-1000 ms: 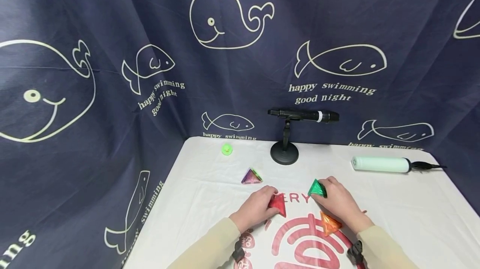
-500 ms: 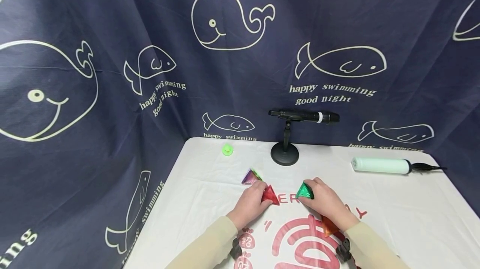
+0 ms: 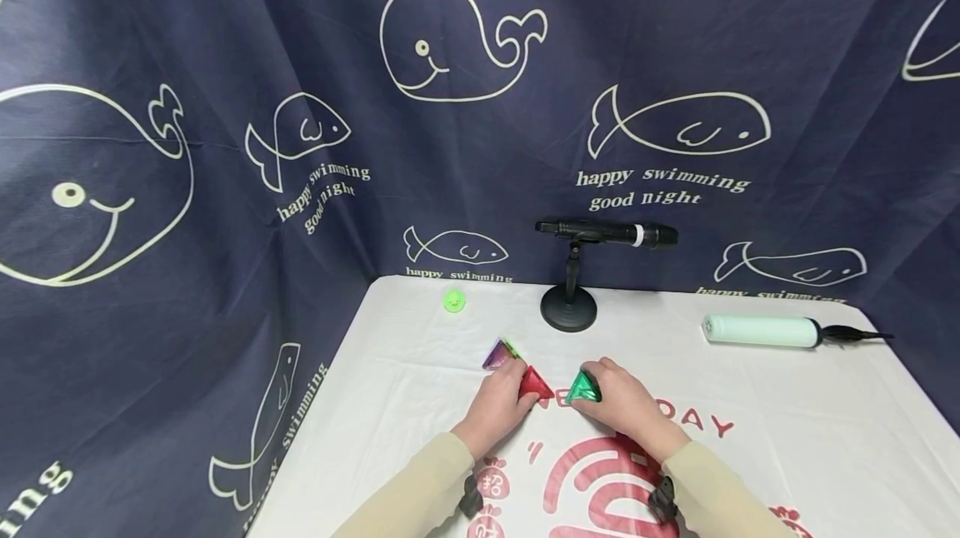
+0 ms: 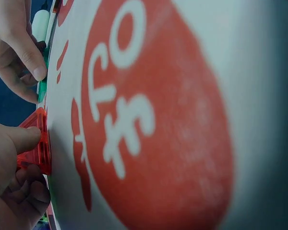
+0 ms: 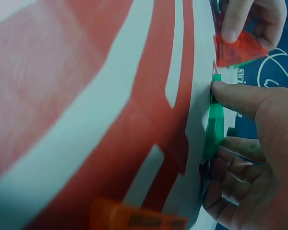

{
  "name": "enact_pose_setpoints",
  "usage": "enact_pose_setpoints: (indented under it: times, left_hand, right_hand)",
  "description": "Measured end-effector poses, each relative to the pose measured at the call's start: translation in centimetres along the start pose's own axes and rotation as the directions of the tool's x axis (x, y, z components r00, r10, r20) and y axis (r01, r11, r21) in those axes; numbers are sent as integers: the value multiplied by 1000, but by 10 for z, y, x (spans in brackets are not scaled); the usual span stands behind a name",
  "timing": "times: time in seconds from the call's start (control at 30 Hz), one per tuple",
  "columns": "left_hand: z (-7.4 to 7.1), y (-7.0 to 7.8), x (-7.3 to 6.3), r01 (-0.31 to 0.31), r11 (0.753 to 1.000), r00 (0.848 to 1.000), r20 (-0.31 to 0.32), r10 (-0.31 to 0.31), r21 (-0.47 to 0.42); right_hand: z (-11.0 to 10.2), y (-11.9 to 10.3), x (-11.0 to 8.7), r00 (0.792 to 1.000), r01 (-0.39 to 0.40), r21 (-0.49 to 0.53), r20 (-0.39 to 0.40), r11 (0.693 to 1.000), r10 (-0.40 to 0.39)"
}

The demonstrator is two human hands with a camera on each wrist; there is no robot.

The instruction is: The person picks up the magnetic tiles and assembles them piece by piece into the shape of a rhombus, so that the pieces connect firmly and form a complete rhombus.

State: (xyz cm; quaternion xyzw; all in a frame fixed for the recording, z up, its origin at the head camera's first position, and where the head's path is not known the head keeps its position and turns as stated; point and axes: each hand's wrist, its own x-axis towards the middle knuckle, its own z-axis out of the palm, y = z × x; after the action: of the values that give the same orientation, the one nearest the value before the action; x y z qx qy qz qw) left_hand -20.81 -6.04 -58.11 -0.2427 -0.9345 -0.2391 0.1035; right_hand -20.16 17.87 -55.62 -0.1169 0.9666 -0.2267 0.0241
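Note:
My left hand (image 3: 491,405) pinches a red translucent triangular tile (image 3: 534,386) between thumb and fingers, close above or on the cloth. To its right, my right hand (image 3: 626,405) holds a green triangular tile (image 3: 582,389) by its edges, thumb on one side and fingers on the other. A small gap separates the red and green tiles. Right behind the left fingers lies a purple triangular tile (image 3: 498,354) with a light green edge beside it, partly covered. An orange tile (image 5: 129,215) shows blurred at the bottom of the right wrist view; the right arm hides it in the head view.
A black microphone (image 3: 607,231) on a round-based stand (image 3: 568,309) is at the back. Left of it sits a small green duck-faced toy (image 3: 453,301). A pale green hand pump (image 3: 761,331) lies back right. Dark blue curtains enclose the white printed tablecloth (image 3: 405,405).
My left hand has moved back and left with the red tile, up to the purple tile. The right hand has slid left with the green tile, and its forearm now covers the orange tile.

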Motion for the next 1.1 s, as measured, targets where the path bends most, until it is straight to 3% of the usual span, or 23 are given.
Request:
enact_pose_setpoints:
  times: [0.23, 0.67, 0.93, 1.1]
  left_hand:
    - [-2, 4, 0, -5, 1000, 1000, -14, 5, -8]
    - [4, 12, 4, 2, 999, 1000, -13, -2, -36]
    - [7, 18, 6, -94, 996, 995, -13, 94, -2]
    - [9, 25, 6, -95, 996, 995, 7, 95, -2]
  right_hand:
    - [1, -7, 1, 999, 36, -2, -7, 999, -36]
    - [6, -9, 3, 999, 29, -2, -14, 1000, -29]
    - [5, -9, 3, 1000, 5, 21, -12, 1000, -5]
    - [5, -10, 3, 999, 24, 27, -24, 999, -23]
